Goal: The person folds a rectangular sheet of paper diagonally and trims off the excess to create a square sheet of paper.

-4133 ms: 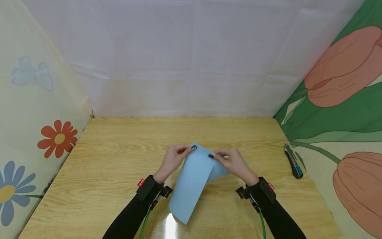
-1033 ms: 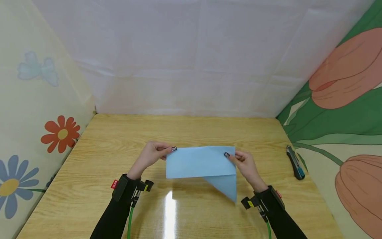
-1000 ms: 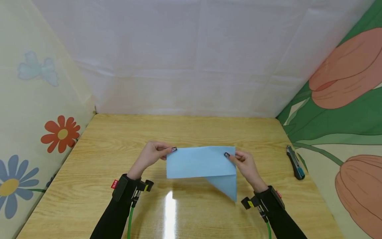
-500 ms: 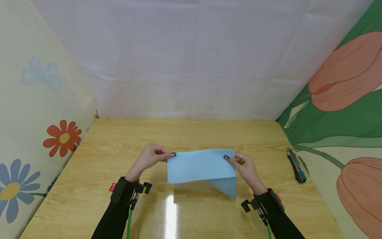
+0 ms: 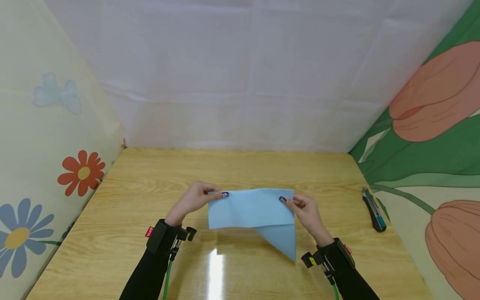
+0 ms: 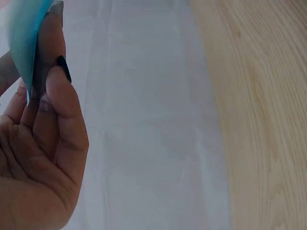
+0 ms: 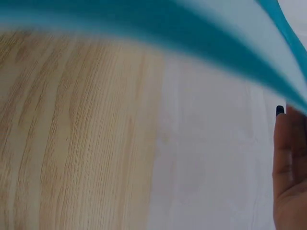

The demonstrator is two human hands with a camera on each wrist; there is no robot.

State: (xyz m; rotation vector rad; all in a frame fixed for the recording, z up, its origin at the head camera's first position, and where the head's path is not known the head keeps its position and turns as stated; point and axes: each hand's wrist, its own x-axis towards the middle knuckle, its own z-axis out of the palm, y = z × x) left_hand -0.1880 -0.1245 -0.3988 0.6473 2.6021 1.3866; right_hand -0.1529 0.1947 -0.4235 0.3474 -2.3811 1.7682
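Blue paper (image 5: 245, 209) btwn L hand (image 5: 193, 199) & R hand (image 5: 308, 213), both pinching nr top corners; long axis L-R, flap (image 5: 282, 238) nr R.

The paper (image 5: 251, 208) is light blue, the worktop (image 5: 150, 183) wood-grained yellow, the knife (image 5: 373, 210) black and teal, the sleeves (image 5: 141, 275) black (their cables (image 5: 167, 280) green), and the left cloth (image 5: 33, 146) pale, flowered red and blue.

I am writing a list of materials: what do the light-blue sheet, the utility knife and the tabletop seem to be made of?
Light-blue sheet: probably matte paper; thin, bending, no glare.
Utility knife: likely plastic, from its black-and-teal body; finish unclear.
Tabletop: glossy wood or wood-look laminate; grain and bright reflection show.
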